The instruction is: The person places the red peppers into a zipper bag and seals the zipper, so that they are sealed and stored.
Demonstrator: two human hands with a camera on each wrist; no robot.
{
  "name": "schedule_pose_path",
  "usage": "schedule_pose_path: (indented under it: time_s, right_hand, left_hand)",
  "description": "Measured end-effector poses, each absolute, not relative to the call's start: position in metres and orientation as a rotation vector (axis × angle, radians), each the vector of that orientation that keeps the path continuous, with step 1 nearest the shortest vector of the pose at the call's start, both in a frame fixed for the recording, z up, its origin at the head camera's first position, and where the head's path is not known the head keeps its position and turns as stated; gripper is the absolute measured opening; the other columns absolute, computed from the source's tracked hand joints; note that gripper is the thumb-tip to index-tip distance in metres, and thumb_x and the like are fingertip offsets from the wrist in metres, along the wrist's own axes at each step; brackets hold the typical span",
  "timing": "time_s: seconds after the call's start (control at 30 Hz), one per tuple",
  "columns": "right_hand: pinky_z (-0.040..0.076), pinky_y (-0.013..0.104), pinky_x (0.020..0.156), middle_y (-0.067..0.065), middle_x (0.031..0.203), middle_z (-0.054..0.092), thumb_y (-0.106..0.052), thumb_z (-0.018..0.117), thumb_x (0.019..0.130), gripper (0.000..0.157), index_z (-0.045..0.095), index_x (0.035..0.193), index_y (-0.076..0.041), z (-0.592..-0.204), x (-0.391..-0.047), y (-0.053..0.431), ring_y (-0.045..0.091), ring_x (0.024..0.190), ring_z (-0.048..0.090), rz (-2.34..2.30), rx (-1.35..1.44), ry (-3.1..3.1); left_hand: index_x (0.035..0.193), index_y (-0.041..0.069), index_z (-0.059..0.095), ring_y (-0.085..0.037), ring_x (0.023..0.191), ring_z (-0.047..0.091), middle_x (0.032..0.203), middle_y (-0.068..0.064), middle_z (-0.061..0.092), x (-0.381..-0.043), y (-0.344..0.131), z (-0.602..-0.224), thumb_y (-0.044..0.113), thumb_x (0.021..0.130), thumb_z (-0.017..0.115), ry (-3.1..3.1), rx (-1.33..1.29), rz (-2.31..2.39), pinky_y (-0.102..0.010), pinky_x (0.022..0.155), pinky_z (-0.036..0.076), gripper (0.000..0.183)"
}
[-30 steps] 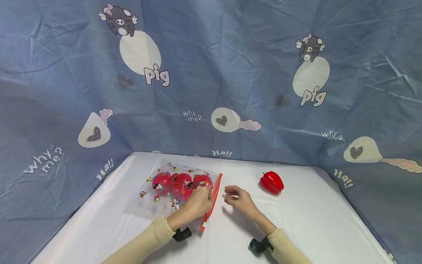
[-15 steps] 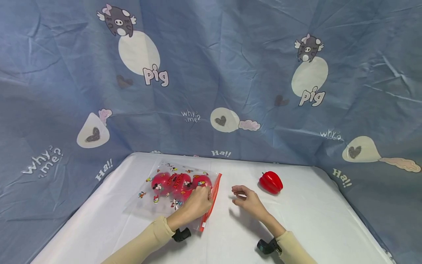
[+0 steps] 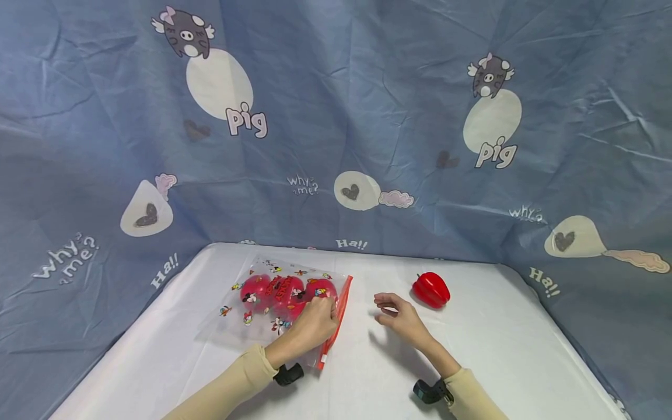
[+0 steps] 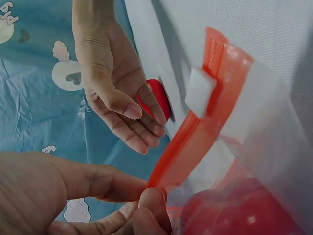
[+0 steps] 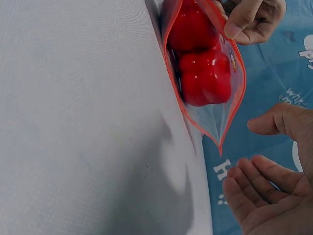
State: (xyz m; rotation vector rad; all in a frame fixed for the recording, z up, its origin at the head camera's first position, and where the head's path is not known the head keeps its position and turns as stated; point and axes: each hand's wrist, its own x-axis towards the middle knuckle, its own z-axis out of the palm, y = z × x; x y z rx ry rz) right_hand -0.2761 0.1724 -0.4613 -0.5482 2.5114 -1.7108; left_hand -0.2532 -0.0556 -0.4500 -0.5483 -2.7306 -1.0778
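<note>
A clear zip bag (image 3: 231, 326) with cartoon prints and a red zip edge lies on the left half of the table, several red bell peppers (image 5: 205, 73) inside it. My left hand (image 3: 315, 322) pinches the upper lip of its mouth between thumb and fingers, and the right wrist view shows that mouth gaping. A white slider (image 4: 200, 92) sits near one end of the zip. My right hand (image 3: 401, 321) hovers to the right of the bag, fingers loosely bent, holding nothing. Beyond it, one more red bell pepper (image 3: 431, 290) lies loose on the table.
A white cloth covers the table (image 3: 504, 344). Behind it and along both sides hangs a blue curtain (image 3: 315, 116) printed with pigs and words. A dark wrist camera (image 3: 429, 391) is strapped to my right wrist, another (image 3: 289, 374) to my left.
My right hand has moved to the right, away from the bag's mouth and closer to the loose bell pepper. The left hand and the bag have stayed in place.
</note>
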Motion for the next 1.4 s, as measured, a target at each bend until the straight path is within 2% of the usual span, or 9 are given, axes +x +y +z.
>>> schedule_pose_path:
  time_s: [0.3, 0.47, 0.6, 0.8, 1.03, 1.4]
  right_hand:
    - [0.042, 0.050, 0.102, 0.031, 0.122, 0.057, 0.009, 0.065, 0.080, 0.043, 0.055, 0.122, 0.009, -0.480, -0.290, 0.176, 0.046, 0.116, 0.053, -1.795, -0.504, 2.504]
    - [0.046, 0.042, 0.100, 0.026, 0.121, 0.060, 0.004, 0.070, 0.080, 0.044, 0.056, 0.122, 0.006, -0.491, -0.299, 0.181, 0.041, 0.114, 0.056, -1.784, -0.495, 2.550]
    - [0.045, 0.046, 0.101, 0.026, 0.120, 0.060, 0.004, 0.070, 0.081, 0.044, 0.056, 0.122, 0.006, -0.484, -0.299, 0.186, 0.042, 0.114, 0.055, -1.786, -0.499, 2.558]
    - [0.043, 0.051, 0.100, 0.024, 0.118, 0.061, 0.003, 0.068, 0.082, 0.041, 0.056, 0.121, 0.007, -0.452, -0.285, 0.190, 0.040, 0.111, 0.058, -1.731, -0.509, 2.616]
    - [0.047, 0.041, 0.098, 0.017, 0.121, 0.062, -0.003, 0.070, 0.083, 0.043, 0.058, 0.123, 0.002, -0.471, -0.309, 0.210, 0.040, 0.116, 0.057, -1.743, -0.464, 2.658]
    - [0.043, 0.041, 0.103, 0.016, 0.129, 0.058, -0.015, 0.073, 0.084, 0.050, 0.054, 0.128, -0.001, -0.460, -0.312, 0.234, 0.035, 0.122, 0.054, -1.736, -0.427, 2.716]
  left_hand:
    - [0.056, 0.010, 0.038, -0.003, 0.042, 0.025, 0.050, 0.006, 0.031, -0.253, -0.056, -0.450, -0.006, 0.081, 0.053, -2.727, -0.545, -1.078, -0.015, 0.036, 0.020, 0.033]
    - [0.055, 0.010, 0.039, -0.002, 0.042, 0.026, 0.050, 0.006, 0.032, -0.252, -0.055, -0.449, -0.006, 0.080, 0.053, -2.734, -0.546, -1.063, -0.015, 0.036, 0.020, 0.033]
    - [0.055, 0.010, 0.040, -0.003, 0.043, 0.026, 0.050, 0.006, 0.031, -0.252, -0.055, -0.449, -0.006, 0.080, 0.054, -2.727, -0.548, -1.043, -0.015, 0.037, 0.020, 0.033]
    - [0.054, 0.012, 0.037, -0.003, 0.044, 0.023, 0.049, 0.007, 0.028, -0.252, -0.055, -0.449, -0.006, 0.080, 0.053, -2.727, -0.545, -1.048, -0.015, 0.037, 0.019, 0.035]
    - [0.056, 0.012, 0.035, -0.003, 0.044, 0.022, 0.050, 0.006, 0.028, -0.253, -0.055, -0.449, -0.006, 0.081, 0.052, -2.723, -0.551, -1.063, -0.015, 0.037, 0.019, 0.035]
    - [0.057, 0.011, 0.038, -0.003, 0.042, 0.026, 0.050, 0.005, 0.031, -0.252, -0.055, -0.450, -0.005, 0.082, 0.053, -2.747, -0.534, -1.077, -0.015, 0.037, 0.021, 0.033]
